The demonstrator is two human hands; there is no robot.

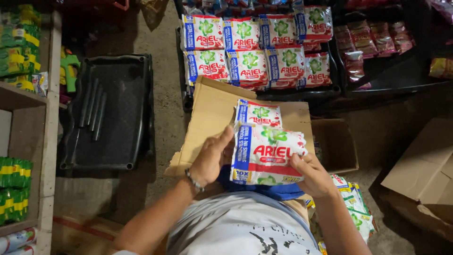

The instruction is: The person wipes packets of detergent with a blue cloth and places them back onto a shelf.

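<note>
A white, red and blue detergent sachet pack is held up in front of the chest, approx. centre frame, over a blue cloth. Its left edge is clamped by the left hand, thumb on the front face, other fingers curled behind. Its lower right corner is pinched by the right hand, fingers closed round the edge. A beaded bracelet is worn on the left wrist. A second sachet of the same kind sticks up just behind the held one, overlapped by its top edge.

Behind both, an opened cardboard box is seen, flap laid flat, w/ an open compartment at its right. Further back, rows of like sachets are stacked edge to edge in a dark tray, filling it. More packs lie low right, beside the right forearm.

To the left, an empty black plastic crate sits on bare concrete floor; a strip of floor is left free btw. crate and box. A wooden shelf w/ green packs closes the far left edge. Another carton crowds the right side.
</note>
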